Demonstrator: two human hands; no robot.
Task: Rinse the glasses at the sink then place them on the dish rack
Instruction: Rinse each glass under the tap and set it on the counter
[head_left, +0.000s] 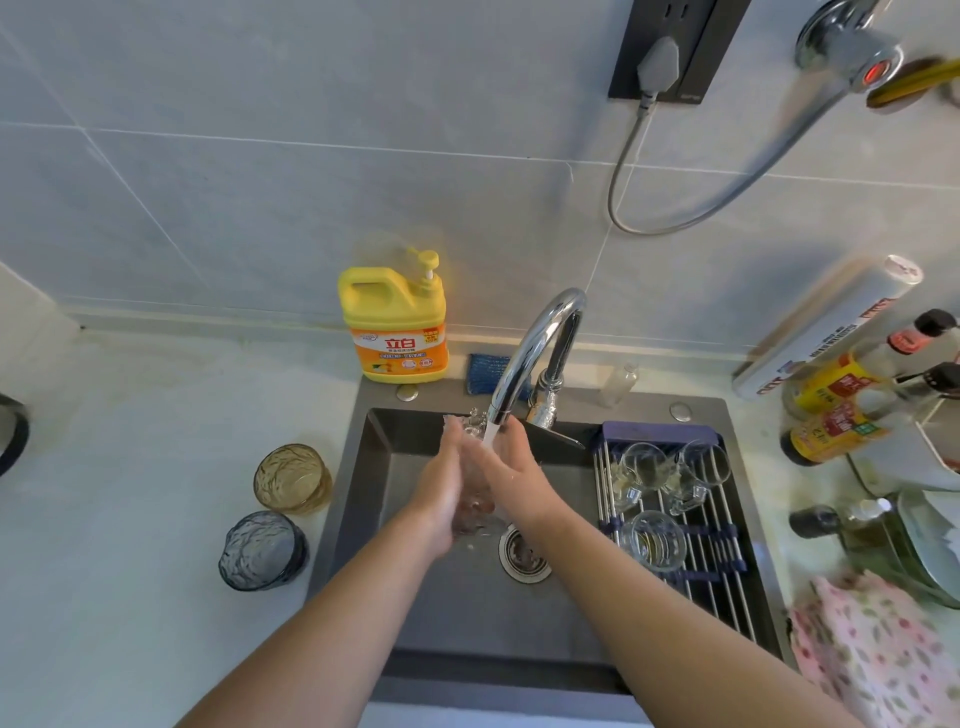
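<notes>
Water ran from a curved chrome tap (535, 348) into a dark grey rectangular sink (467, 603), seen from above by the person standing at it. Both bare arms reached forward over the sink's near edge, and the hands met under the stream, above the sink's middle. Between them was a clear drinking glass (474, 506), blurred by water and motion, tilted with its mouth towards the tap. The left hand (441, 488) wrapped its curled fingers around the glass's left side. The right hand (511, 467) cupped the opposite side, its fingers curved against the glass, so both hands grasped it together. A round metal drain strainer (524, 553) sat in the sink floor just below the hands.

Across the sink's right side lay a roll-up dish rack of steel rods (722, 582), holding several clear glasses (652, 540). On the pale countertop (130, 467) just left of the sink stood an amber textured tumbler (292, 478) and, nearer the person, a blue-grey textured tumbler (262, 550). Behind the sink's rear left corner stood a yellow pump bottle of dish soap (393, 322), with a blue scrubbing cloth (483, 371) behind the sink's rear edge beside the tap.
</notes>
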